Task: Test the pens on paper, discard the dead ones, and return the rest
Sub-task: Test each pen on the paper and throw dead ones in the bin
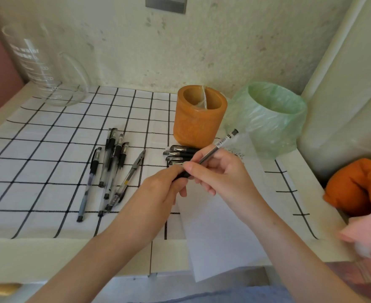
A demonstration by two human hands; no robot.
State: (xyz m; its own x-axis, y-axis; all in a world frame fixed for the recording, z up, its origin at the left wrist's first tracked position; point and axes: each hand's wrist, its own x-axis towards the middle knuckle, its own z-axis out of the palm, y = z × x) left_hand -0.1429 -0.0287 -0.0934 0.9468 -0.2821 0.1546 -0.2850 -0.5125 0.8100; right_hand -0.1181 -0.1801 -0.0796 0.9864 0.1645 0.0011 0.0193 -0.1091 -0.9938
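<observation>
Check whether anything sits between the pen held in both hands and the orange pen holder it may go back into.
Nothing blocks it. The pen is raised above the table in the left hand and right hand. A row of capped pens lies flat below the path, before the orange holder, whose mouth is open apart from a clear wrapper inside.

pen (215, 149) tip hidden by hands, caps (180, 154) partly covered

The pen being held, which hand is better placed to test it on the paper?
The right hand. It already grips the pen by the barrel, directly above the paper. The left hand only pinches the pen's lower end, probably the cap.
</observation>
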